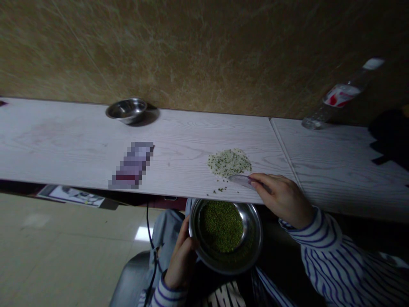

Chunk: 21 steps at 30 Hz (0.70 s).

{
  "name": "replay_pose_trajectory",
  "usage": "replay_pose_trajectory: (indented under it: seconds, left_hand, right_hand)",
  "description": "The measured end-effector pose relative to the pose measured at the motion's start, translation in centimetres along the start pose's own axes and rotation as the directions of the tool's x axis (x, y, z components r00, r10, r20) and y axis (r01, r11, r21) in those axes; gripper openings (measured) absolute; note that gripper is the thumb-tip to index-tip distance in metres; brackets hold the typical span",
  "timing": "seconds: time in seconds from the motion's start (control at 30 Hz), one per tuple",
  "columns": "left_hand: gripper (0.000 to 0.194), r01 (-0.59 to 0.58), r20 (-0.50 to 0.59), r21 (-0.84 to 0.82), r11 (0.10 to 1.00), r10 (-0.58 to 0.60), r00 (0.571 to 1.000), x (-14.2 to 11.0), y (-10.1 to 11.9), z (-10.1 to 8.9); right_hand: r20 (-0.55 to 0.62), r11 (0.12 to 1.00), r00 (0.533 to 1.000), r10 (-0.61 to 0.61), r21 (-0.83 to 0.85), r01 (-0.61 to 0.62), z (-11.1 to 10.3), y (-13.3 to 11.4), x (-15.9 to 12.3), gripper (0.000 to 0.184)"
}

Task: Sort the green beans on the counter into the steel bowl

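Observation:
My left hand [183, 258] is closed on the left rim of a steel bowl [252, 247], held over my lap just below the table edge. Small green beans that look like mung beans [222, 226] cover the bowl's bottom. On the table lies a flat pile of pale grains mixed with green beans [230, 162]. Several loose beans [220, 189] are scattered between pile and edge. My right hand [281, 196] pinches a thin, pale, spoon-shaped tool [241, 181], its tip at the pile's near side.
A smaller steel bowl [127, 111] stands by the wall at the back left. A blurred-out flat object [132, 166] lies left of the pile. At the right, a clear plastic bottle [340, 96] stands on the white table [185, 140]. A dark object [391, 136] sits at the far right.

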<state>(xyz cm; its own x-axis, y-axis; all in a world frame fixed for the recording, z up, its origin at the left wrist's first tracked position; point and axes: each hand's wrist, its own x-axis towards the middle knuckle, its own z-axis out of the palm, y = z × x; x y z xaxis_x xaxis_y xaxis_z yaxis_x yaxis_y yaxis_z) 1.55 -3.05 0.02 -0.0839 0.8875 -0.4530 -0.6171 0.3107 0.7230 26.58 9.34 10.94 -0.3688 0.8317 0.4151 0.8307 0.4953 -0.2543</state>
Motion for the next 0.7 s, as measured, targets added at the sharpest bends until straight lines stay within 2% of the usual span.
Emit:
replay_pose_trajectory:
  seconds: [0.13,0.7]
  left_hand:
    - [0.060,-0.004,0.013,0.003,1.000,0.004,1.000,-0.1,0.1,0.1]
    - [0.059,-0.003,0.008,0.033,0.999,0.003,1.000,-0.2,0.3,0.2]
  right_hand:
    - [0.035,1.000,0.999,-0.016,-0.013,0.016,0.2,-0.2,0.1,0.023]
    - [0.054,0.999,0.998,-0.031,0.021,0.030,1.2,-0.8,0.8,0.024]
